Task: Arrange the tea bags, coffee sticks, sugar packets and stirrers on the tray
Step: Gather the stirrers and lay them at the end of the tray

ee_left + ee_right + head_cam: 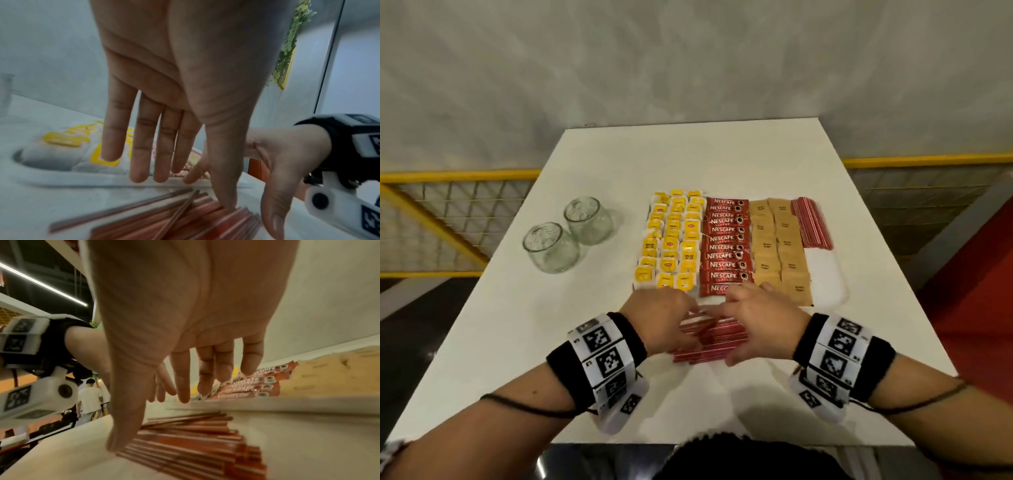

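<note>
Both hands flat-fingered: left hand (666,317) and right hand (758,320) press loose stirrers (709,342) on tabletop (551,325), near tray (828,274).

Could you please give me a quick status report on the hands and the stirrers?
Left hand and right hand open over loose stirrers on the table, thumbs touching. Tray corner free. Nothing in the way.

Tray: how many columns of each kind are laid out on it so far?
Tea bags: 3 columns
Coffee sticks: 1 column
Sugar packets: 2 columns
Stirrers: 1 column
Total: 7 columns. The loose stirrers lie on the table under the left hand and right hand.
</note>
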`<action>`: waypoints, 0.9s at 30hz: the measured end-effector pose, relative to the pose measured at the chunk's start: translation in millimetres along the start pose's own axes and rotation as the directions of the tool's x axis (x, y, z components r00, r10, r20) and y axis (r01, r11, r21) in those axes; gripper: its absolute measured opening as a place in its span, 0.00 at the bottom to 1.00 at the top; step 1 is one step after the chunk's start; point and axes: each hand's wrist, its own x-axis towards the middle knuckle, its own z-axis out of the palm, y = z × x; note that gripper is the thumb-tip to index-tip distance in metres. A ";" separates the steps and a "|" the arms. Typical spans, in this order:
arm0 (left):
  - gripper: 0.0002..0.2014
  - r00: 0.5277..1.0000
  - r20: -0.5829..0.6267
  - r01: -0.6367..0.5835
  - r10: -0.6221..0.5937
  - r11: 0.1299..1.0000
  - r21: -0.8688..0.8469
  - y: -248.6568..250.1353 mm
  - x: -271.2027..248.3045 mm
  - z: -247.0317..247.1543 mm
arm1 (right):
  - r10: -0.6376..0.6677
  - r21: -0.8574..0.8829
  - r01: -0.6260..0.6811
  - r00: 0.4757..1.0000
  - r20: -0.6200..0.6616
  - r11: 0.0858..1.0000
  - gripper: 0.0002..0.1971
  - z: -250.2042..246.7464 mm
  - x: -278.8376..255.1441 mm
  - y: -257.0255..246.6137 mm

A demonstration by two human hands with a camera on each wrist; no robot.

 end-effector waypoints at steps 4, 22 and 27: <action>0.28 1.000 -0.019 0.006 -0.006 1.000 0.014 -1.5 -3.4 16.1 | 0.037 -0.070 -0.035 0.999 0.032 0.997 0.47 4.0 12.7 -8.7; 0.13 1.000 -0.018 0.000 0.005 0.956 0.293 30.4 4.8 26.7 | 0.150 -0.068 -0.148 0.988 0.027 0.987 0.17 6.3 10.4 -30.2; 0.11 1.000 -0.025 -0.001 0.009 0.949 0.314 32.6 4.4 23.0 | 0.183 -0.001 -0.183 0.983 0.023 0.983 0.16 9.8 8.9 -29.4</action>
